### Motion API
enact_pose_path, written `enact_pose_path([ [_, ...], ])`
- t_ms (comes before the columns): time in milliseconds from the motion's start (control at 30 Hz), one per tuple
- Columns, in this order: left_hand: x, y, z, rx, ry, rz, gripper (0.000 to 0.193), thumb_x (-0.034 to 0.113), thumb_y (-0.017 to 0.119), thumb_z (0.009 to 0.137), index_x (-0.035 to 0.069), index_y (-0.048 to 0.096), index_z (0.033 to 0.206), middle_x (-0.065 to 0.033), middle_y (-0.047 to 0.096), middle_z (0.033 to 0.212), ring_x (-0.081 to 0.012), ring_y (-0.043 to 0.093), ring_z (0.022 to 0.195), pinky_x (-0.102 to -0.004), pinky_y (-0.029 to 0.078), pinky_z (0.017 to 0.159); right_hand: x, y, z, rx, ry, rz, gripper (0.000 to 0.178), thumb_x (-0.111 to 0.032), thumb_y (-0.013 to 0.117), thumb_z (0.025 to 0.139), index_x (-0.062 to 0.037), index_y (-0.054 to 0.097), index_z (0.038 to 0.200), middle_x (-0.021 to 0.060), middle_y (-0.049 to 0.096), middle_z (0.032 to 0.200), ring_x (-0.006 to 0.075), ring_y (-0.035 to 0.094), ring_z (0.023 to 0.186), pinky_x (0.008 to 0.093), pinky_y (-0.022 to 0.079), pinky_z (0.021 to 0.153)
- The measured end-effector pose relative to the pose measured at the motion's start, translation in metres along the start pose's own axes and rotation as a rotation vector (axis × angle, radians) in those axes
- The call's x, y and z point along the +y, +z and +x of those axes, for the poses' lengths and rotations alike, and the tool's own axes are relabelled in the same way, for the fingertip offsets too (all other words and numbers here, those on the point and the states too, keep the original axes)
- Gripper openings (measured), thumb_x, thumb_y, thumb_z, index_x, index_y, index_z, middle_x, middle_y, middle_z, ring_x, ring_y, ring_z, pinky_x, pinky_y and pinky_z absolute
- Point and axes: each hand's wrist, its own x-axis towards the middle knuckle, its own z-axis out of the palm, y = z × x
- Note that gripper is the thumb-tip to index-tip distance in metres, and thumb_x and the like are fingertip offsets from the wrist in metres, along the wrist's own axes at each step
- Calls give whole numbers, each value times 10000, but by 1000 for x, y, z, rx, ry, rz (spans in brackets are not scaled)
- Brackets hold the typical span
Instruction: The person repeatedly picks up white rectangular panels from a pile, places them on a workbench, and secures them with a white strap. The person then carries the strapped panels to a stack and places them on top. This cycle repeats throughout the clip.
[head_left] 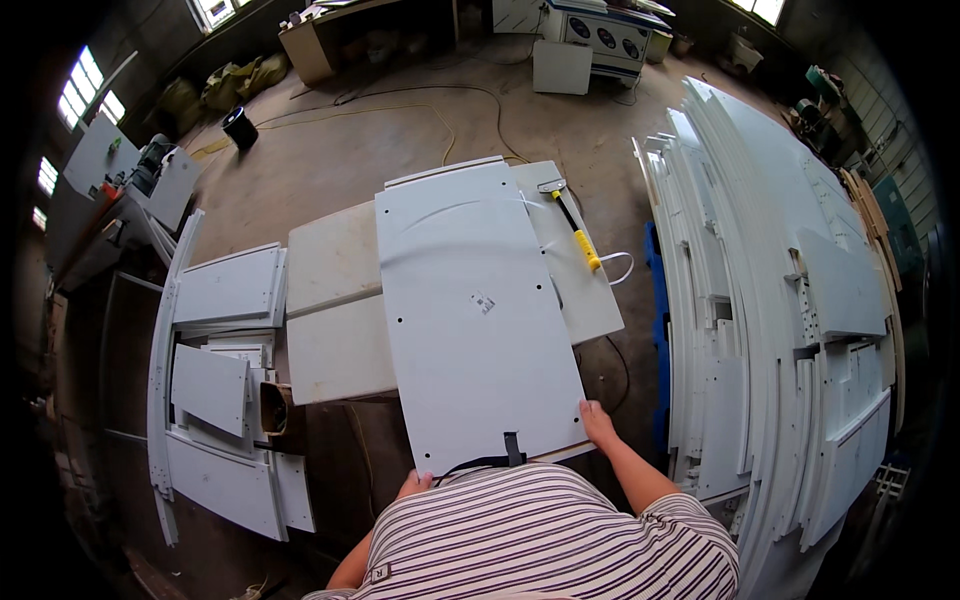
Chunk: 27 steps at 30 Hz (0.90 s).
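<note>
A long white panel point(470, 370) with small dark holes along its sides lies in front of me, its near end close to my body. My right hand point(598, 424) grips its right edge by the near corner, fingers partly hidden. At the near left corner my left hand point(413, 484) holds the panel, mostly hidden by my striped shirt. A black strap point(513, 449) lies over the near edge. To the right of the panel, a hammer point(575, 225) with a yellow and black handle rests on a pale board point(590, 300), beside a loop of white strip point(624, 262).
Tall stacks of white panels point(740, 250) stand at my right. More panels point(215, 390) are piled at my left, next to an open cardboard box point(275, 408). Cables point(440, 88) run over the floor beyond the table. A black bucket point(239, 128) stands at the far left.
</note>
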Motion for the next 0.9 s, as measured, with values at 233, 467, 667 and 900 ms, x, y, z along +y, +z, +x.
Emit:
enact_pose_path([
  [233,61,-11,-19,-79,-40,-69,455,376,503,934,-69,557,1010,-139,625,899,-188,554,825,-342,440,768,12,17,-3,63,127,132,636,-506,290,971,46,533,1171,208,581,1147,273,530,1104,347,378,955],
  [467,-62,-9,60,-212,228,-79,589,497,486,905,-78,569,810,-227,577,736,-344,523,689,-410,423,654,5,8,7,-41,62,-63,686,-493,189,981,69,478,1248,238,502,1278,314,447,1236,371,327,1033],
  [667,-84,-14,82,-141,877,577,381,176,540,871,36,485,1221,-203,359,666,-365,414,591,-465,311,523,9,12,-2,68,77,25,730,-550,165,954,30,557,1164,253,539,1203,398,460,1178,426,353,997],
  [900,-60,-6,81,-216,230,212,339,239,525,891,17,537,1146,-206,452,720,-353,478,658,-438,364,594,7,13,-7,106,110,17,733,-547,156,953,33,563,1142,259,537,1197,417,454,1168,445,351,996],
])
